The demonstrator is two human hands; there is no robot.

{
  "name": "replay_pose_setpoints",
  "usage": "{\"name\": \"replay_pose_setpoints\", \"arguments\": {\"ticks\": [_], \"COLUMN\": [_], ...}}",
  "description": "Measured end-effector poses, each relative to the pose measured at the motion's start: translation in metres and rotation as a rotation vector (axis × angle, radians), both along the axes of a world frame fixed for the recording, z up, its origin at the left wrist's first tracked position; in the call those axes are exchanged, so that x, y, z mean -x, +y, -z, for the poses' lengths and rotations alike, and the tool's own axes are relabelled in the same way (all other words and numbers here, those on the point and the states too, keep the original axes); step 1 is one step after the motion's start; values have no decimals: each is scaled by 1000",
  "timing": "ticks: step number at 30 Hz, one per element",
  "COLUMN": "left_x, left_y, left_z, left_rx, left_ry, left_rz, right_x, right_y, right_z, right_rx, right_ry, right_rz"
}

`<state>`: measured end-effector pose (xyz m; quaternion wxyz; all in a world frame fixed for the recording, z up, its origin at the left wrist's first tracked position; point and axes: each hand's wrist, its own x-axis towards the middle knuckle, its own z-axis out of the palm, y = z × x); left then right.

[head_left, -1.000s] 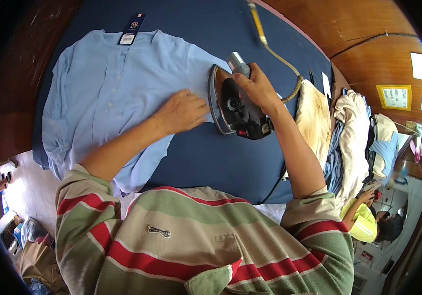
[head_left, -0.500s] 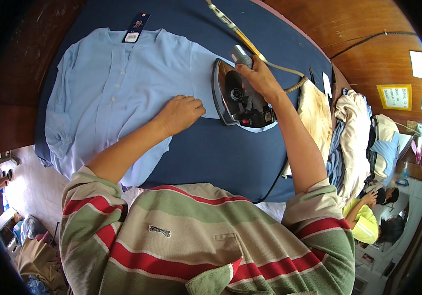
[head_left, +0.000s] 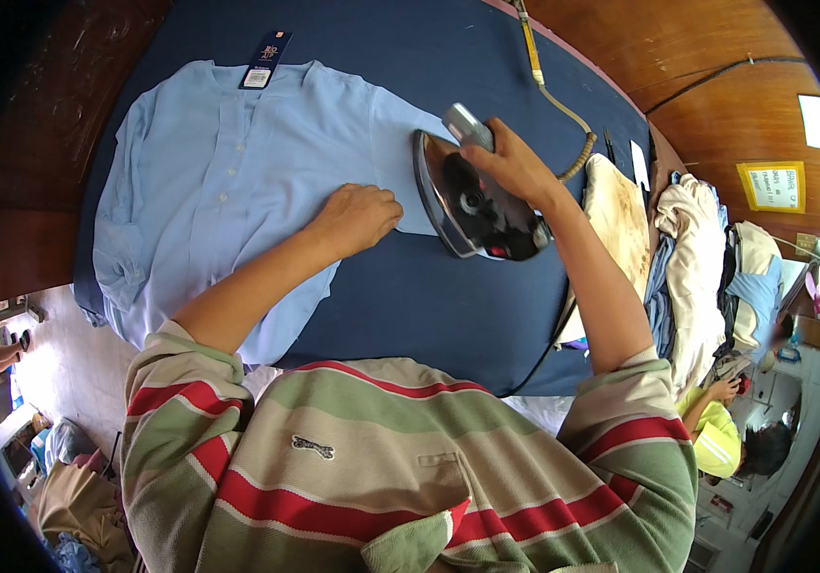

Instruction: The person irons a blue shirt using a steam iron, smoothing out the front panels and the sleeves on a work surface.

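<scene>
A light blue long-sleeved blouse (head_left: 276, 153) with a dark tag (head_left: 267, 60) at its neckline lies spread on a dark blue padded surface (head_left: 410, 306). My right hand (head_left: 515, 164) is wrapped round the grey handle of a clothes iron (head_left: 477, 205). The iron is over the right-hand sleeve and hides its lower part; whether its plate touches the cloth I cannot tell. My left hand (head_left: 357, 216) rests on the blouse where the sleeve joins the body, its fingers curled down onto the fabric, fingertips partly hidden.
A cord (head_left: 574, 119) runs from the far edge toward the iron. A stained cream cloth (head_left: 610, 224) and piled garments (head_left: 687, 258) lie at the right. A person in a yellow top (head_left: 713, 441) is beyond them. Brown cloth (head_left: 76, 511) lies heaped at the lower left.
The iron has shifted slightly right and toward me, and its body has turned. Its cord has swung right. My left hand stays about where it was on the blouse.
</scene>
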<state>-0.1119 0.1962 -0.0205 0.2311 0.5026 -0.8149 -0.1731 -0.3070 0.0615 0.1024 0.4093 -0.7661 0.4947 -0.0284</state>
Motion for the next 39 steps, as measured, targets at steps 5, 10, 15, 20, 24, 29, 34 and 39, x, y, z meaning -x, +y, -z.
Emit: {"name": "replay_pose_setpoints", "arguments": {"ticks": [5,10,15,20,24,29,34,39], "left_x": [-1,-3,-1,-1,-8,-6,-5,-3], "left_y": [6,3,0,-8,0,-6,-8,-6], "left_z": [-1,1,-6,-5,-12,-6,-1,-3], "left_rx": [124,87,97,103,-9,128,199,165], "left_ry": [-60,-129,-195,-194,-100,11,3,8], "left_rz": [69,96,94,146,43,-4,1,-70], "right_x": [63,163,258,337,210,27,-16,-11], "right_y": [39,43,13,-23,-7,89,82,83], "right_z": [-42,-67,-38,-17,-9,56,103,105], "right_rx": [-61,-98,68,258,1233,638,511,651], "right_ry": [-15,-51,21,308,428,-171,-24,-99], "right_rz": [138,499,643,803,295,-214,-226,-272]}}
